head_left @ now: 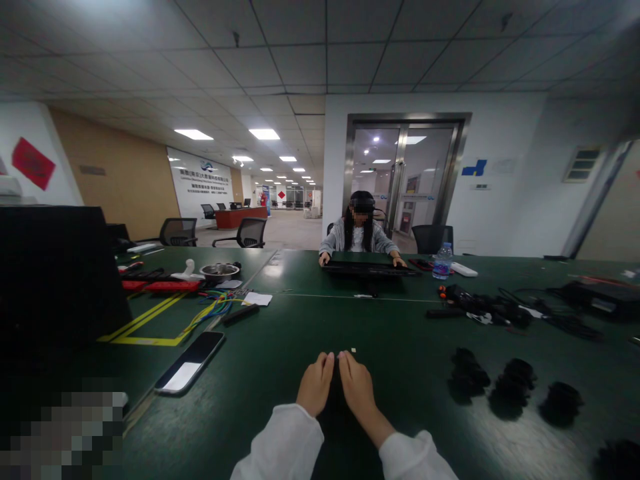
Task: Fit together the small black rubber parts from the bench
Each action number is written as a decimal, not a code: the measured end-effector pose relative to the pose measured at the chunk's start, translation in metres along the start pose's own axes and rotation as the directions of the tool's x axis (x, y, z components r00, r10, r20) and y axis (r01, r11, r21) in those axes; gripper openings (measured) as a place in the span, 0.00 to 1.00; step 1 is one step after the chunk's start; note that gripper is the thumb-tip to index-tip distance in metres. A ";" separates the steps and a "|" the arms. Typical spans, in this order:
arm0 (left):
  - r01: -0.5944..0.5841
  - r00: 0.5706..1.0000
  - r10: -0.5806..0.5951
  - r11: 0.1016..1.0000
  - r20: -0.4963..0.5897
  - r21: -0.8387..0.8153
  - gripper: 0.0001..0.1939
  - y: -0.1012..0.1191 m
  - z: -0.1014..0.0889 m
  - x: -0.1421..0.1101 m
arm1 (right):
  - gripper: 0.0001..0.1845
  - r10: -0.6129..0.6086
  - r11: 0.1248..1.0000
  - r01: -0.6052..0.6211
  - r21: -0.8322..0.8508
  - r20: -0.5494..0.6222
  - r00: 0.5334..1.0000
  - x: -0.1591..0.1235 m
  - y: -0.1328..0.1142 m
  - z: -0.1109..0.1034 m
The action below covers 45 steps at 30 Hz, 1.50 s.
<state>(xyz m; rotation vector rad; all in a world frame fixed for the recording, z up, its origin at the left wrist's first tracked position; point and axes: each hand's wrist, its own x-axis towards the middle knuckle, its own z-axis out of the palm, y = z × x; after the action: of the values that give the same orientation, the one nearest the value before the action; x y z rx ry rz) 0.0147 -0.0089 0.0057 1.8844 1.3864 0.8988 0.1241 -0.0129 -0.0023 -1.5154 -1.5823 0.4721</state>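
My left hand (315,385) and my right hand (357,388) lie side by side on the dark green table (400,340), near its front edge. Their fingers are stretched forward and the fingertips almost meet. Between the palms is a dark strip; I cannot tell whether it is shadow or a black thing. Both arms wear white sleeves. A tiny white speck (353,349) lies just beyond my right fingertips. Nearest on the left is a smartphone (190,362) lying flat, and three black bundles (510,385) sit to the right.
A person sits across the table with both hands on a black keyboard (367,269). A water bottle (443,261), black cables (495,310), a black monitor back (57,273), a metal bowl (220,271), coloured wires (210,310), and yellow tape lines (145,327) are also there.
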 end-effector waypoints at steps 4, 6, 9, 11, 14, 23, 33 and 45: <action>-0.091 0.996 0.092 0.993 -0.015 0.081 0.18 -0.002 -0.002 -0.002 | 0.19 0.117 0.972 -0.109 0.209 -0.028 0.993 0.007 0.004 -0.001; -0.163 0.986 0.166 0.979 -0.017 0.119 0.18 -0.003 -0.004 -0.002 | 0.20 0.157 0.944 -0.138 0.300 -0.041 0.987 0.010 0.007 -0.002; -0.242 0.970 0.245 0.953 0.005 0.183 0.22 -0.005 -0.007 0.000 | 0.19 0.209 0.893 -0.191 0.408 0.001 0.978 0.014 0.009 -0.004; -0.265 0.963 0.270 0.940 0.010 0.214 0.22 -0.006 -0.009 0.002 | 0.19 0.248 0.850 -0.245 0.466 0.056 0.967 0.014 0.009 -0.006; -0.277 0.958 0.287 0.924 -0.001 0.265 0.21 -0.008 -0.012 0.003 | 0.18 0.290 0.795 -0.320 0.515 0.140 0.947 0.013 0.005 -0.009; -0.420 0.874 0.482 0.817 -0.067 0.395 0.17 -0.014 -0.010 0.004 | 0.17 0.264 0.770 -0.350 0.533 0.233 0.936 0.015 0.004 -0.011; -0.404 0.897 0.443 0.828 -0.012 0.389 0.21 -0.008 -0.013 0.001 | 0.21 0.291 0.769 -0.377 0.516 0.242 0.925 0.015 0.006 -0.013; -0.354 0.924 0.383 0.857 -0.004 0.374 0.19 0.006 -0.015 -0.007 | 0.27 0.218 0.857 -0.271 0.438 0.168 0.961 0.009 0.005 -0.012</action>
<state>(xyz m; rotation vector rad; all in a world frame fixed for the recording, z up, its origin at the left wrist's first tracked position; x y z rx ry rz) 0.0041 -0.0155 0.0181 2.4893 1.3296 0.9499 0.1383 -0.0071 0.0032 -1.3375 -1.2428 1.0180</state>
